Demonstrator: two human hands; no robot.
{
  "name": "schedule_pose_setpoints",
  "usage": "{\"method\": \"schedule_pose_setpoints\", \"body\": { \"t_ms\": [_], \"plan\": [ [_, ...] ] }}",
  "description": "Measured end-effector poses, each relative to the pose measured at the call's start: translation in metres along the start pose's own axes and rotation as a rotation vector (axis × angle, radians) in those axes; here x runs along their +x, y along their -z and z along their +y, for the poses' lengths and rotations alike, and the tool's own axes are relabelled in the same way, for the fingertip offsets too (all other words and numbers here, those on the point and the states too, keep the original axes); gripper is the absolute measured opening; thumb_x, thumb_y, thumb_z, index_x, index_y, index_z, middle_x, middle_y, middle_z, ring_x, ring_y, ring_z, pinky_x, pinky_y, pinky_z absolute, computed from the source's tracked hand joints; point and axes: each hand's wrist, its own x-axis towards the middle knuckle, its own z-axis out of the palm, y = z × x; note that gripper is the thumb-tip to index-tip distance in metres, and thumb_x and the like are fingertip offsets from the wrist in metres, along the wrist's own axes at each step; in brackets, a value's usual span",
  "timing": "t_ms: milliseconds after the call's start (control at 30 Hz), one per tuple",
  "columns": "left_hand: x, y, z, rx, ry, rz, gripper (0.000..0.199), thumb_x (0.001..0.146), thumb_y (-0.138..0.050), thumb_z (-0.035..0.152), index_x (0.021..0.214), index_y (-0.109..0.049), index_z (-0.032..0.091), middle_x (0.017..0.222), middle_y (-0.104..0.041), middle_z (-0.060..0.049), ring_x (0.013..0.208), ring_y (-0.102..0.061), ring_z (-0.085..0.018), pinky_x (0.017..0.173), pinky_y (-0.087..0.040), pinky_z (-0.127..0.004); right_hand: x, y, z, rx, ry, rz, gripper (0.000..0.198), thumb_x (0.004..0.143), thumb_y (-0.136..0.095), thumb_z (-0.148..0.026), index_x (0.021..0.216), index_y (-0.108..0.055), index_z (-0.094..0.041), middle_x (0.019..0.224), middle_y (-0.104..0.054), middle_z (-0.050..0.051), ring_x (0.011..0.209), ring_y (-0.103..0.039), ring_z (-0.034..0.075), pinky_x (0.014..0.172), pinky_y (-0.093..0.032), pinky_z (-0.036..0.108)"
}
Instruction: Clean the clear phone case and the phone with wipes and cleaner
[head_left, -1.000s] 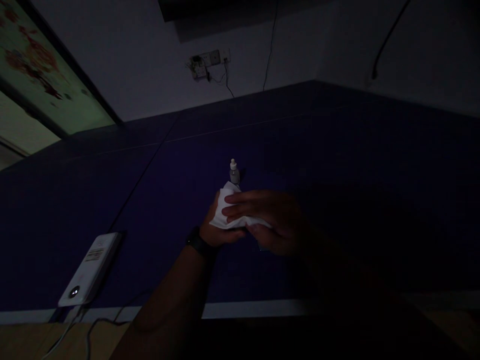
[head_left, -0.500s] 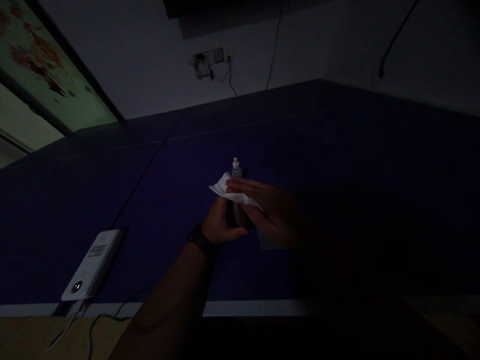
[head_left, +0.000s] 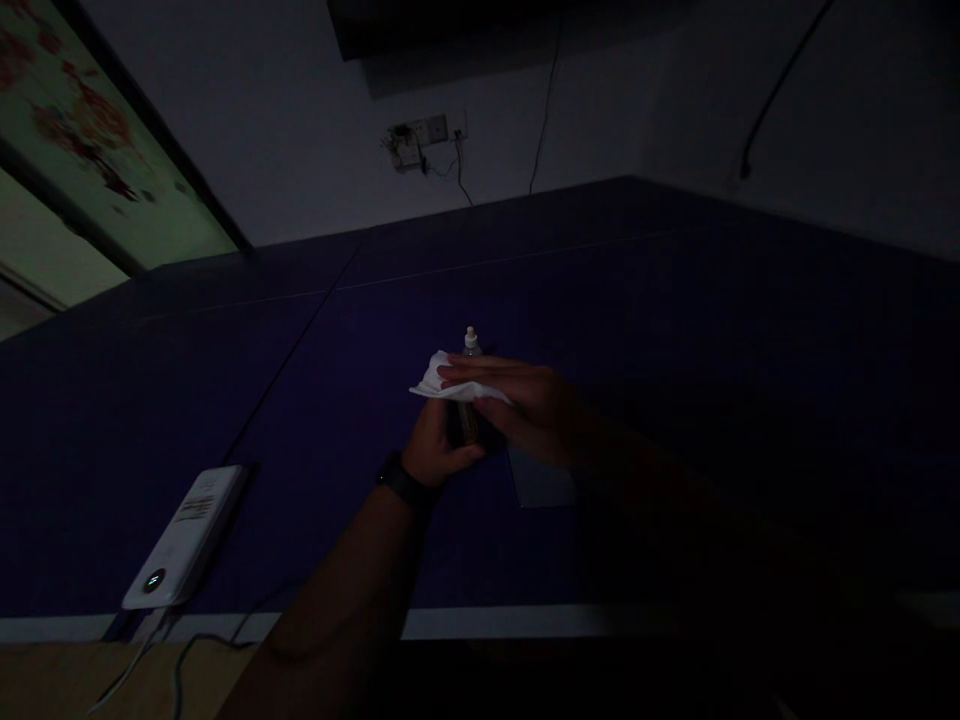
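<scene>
My left hand (head_left: 437,447), a dark watch on its wrist, is closed around a dark object (head_left: 466,425) that is mostly covered and too dim to name. Over the top of it lies a folded white cloth (head_left: 450,385). My right hand (head_left: 525,395) holds this cloth, its fingers stretched flat across it towards the left. Just behind the cloth rises a clear bottle with a white dropper cap (head_left: 471,340), its lower part hidden. Under the right hand, a flat dark slab (head_left: 541,485) with a thin edge lies on the table, partly in shadow.
The dark blue table (head_left: 300,540) has a pale front edge. On its left lies a white power bank (head_left: 184,540) with a lit display and cables (head_left: 202,640) hanging over the edge. Wall sockets (head_left: 420,138) with plugs are at the back. The room is dim.
My right hand and the cloth have shifted slightly left, uncovering more of the flat slab. The whole scene sits a little lower as the camera tilts.
</scene>
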Motion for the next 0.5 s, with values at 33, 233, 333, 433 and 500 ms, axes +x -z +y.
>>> {"method": "schedule_pose_setpoints", "body": {
  "t_ms": [33, 233, 333, 433, 500],
  "plan": [
    [0.002, -0.001, 0.0, 0.002, -0.016, 0.026, 0.118, 0.079, -0.073, 0.083, 0.168, -0.024, 0.025, 0.175, -0.031, -0.02, 0.166, -0.02, -0.044, 0.133, -0.019, -0.067, 0.004, 0.004, 0.004, -0.009, 0.006, -0.028, 0.037, 0.109, -0.051, -0.021, 0.14, -0.071, -0.017, 0.145, -0.073, 0.013, 0.144, -0.063, 0.022, 0.121, -0.052, 0.043],
    [0.014, -0.01, 0.007, -0.035, -0.068, 0.028, 0.111, 0.081, -0.069, 0.085, 0.166, -0.029, 0.025, 0.173, -0.035, -0.019, 0.161, -0.033, -0.04, 0.132, -0.027, -0.058, 0.004, 0.017, 0.017, -0.038, 0.018, -0.086, 0.043, 0.109, -0.048, -0.022, 0.148, -0.067, -0.02, 0.15, -0.069, 0.01, 0.143, -0.063, 0.022, 0.123, -0.05, 0.044],
    [0.015, -0.014, 0.007, -0.048, -0.062, 0.017, 0.114, 0.079, -0.069, 0.087, 0.166, -0.029, 0.025, 0.17, -0.038, -0.018, 0.159, -0.036, -0.04, 0.131, -0.028, -0.058, -0.006, 0.009, 0.016, -0.047, -0.044, -0.028, 0.046, 0.111, -0.045, -0.03, 0.153, -0.062, -0.022, 0.154, -0.066, 0.01, 0.146, -0.061, 0.023, 0.125, -0.048, 0.046],
    [0.015, -0.014, 0.003, -0.071, -0.066, 0.024, 0.111, 0.079, -0.069, 0.086, 0.164, -0.032, 0.026, 0.165, -0.044, -0.018, 0.155, -0.041, -0.04, 0.129, -0.031, -0.058, -0.011, -0.001, 0.015, -0.018, -0.119, 0.023, 0.05, 0.113, -0.041, -0.04, 0.157, -0.058, -0.022, 0.156, -0.065, 0.01, 0.147, -0.06, 0.023, 0.125, -0.047, 0.043],
    [0.016, -0.013, 0.002, -0.066, -0.07, 0.022, 0.106, 0.08, -0.072, 0.083, 0.162, -0.036, 0.026, 0.161, -0.048, -0.017, 0.153, -0.044, -0.04, 0.128, -0.032, -0.058, -0.01, -0.004, 0.014, 0.01, -0.171, 0.055, 0.05, 0.114, -0.039, -0.042, 0.156, -0.059, -0.022, 0.154, -0.067, 0.011, 0.144, -0.063, 0.022, 0.124, -0.048, 0.04]
  ]
}}
